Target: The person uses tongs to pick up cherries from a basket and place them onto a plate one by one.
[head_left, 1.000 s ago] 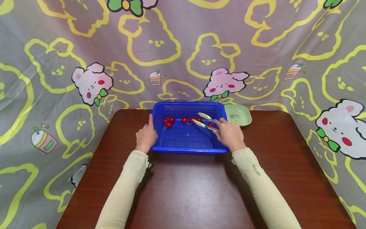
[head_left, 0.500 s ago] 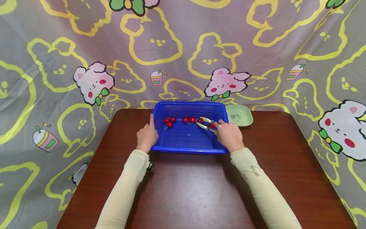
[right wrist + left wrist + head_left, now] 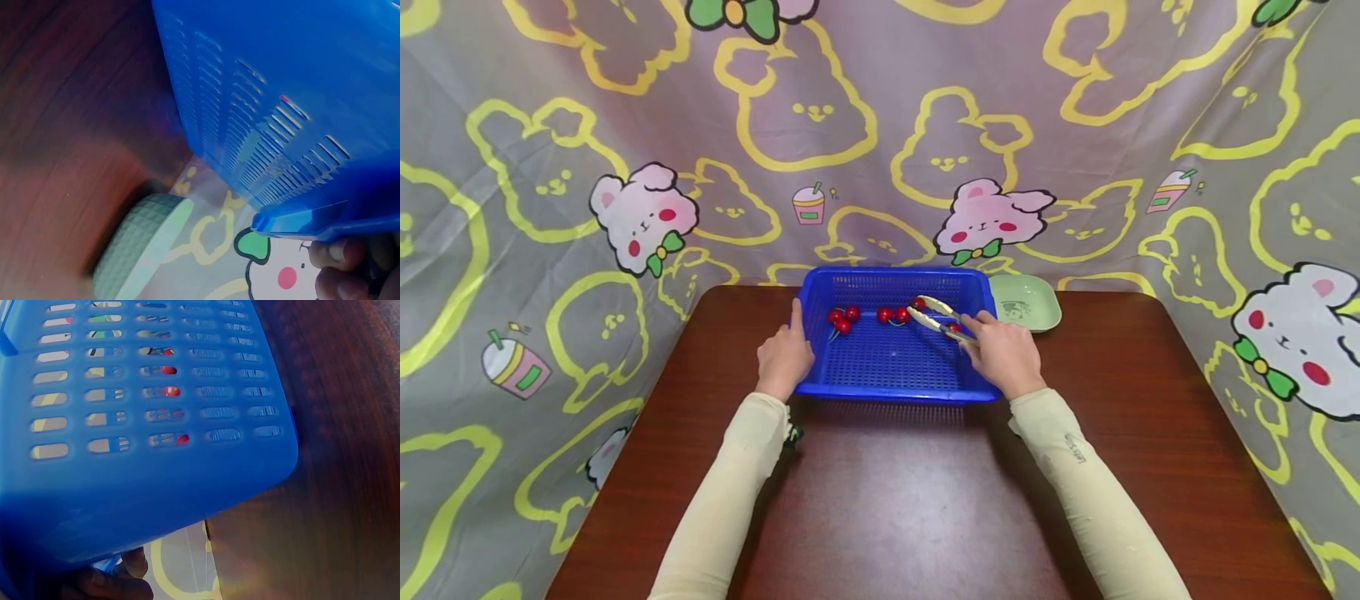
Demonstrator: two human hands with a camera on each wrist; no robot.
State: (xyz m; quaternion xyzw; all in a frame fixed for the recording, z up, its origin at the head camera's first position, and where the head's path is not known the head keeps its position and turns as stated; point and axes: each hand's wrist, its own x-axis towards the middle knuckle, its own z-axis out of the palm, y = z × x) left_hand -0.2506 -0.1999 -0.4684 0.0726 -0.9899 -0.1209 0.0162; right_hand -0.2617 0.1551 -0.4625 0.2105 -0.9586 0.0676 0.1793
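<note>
In the head view my left hand (image 3: 786, 360) grips the left rim of a blue plastic basket (image 3: 895, 392), its index finger stretched along the edge. Over the basket's right side, my right hand (image 3: 1006, 354) holds metal tongs with cream tips (image 3: 925, 320). The tongs are spread, their tips beside a red cherry (image 3: 919, 303) near the back wall. Two more cherries (image 3: 885, 315) lie just left of the tips. Another cherry (image 3: 954, 328) shows partly behind the tongs. Three stemmed cherries (image 3: 844, 327) cluster at the left. The right wrist view shows curled fingers (image 3: 340, 255) but hides the tips.
A pale green dish (image 3: 1037, 304) stands behind and right of the basket; its textured outside (image 3: 134, 250) appears in the right wrist view. The brown table (image 3: 880, 500) extends toward me. Patterned cloth (image 3: 880, 125) hangs around the back and sides.
The tongs came together around the right-middle cherry half a second ago, then spread apart again. That cherry now lies slightly farther back and left. My left hand stays on the rim.
</note>
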